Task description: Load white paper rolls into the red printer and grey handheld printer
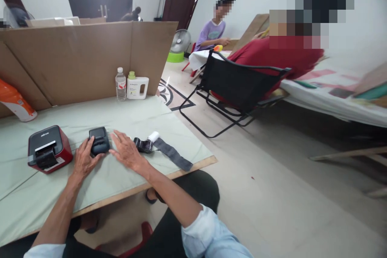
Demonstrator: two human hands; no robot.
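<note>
A small black box-shaped device (99, 140), perhaps a portable printer, lies on the cloth-covered table. My left hand (85, 158) grips its left side, with the fingers on the far part and the thumb along the near edge. To the device's right is my right hand (125, 151), open, its fingers stretched out beside the device; whether the fingertips touch it I cannot tell. Past that hand lie a dark glossy strip (143, 145), a small white roll (154, 136) and a flat dark grey strip (173, 154). On the left stands a red and black label printer (50, 148).
A cardboard panel (90, 62) stands along the table's back. Before it are a water bottle (120, 84), a white jug (137, 87) and an orange-white bottle (18, 102). Beyond the table's right edge are a black folding chair (238, 82) with a seated person, and another person further back.
</note>
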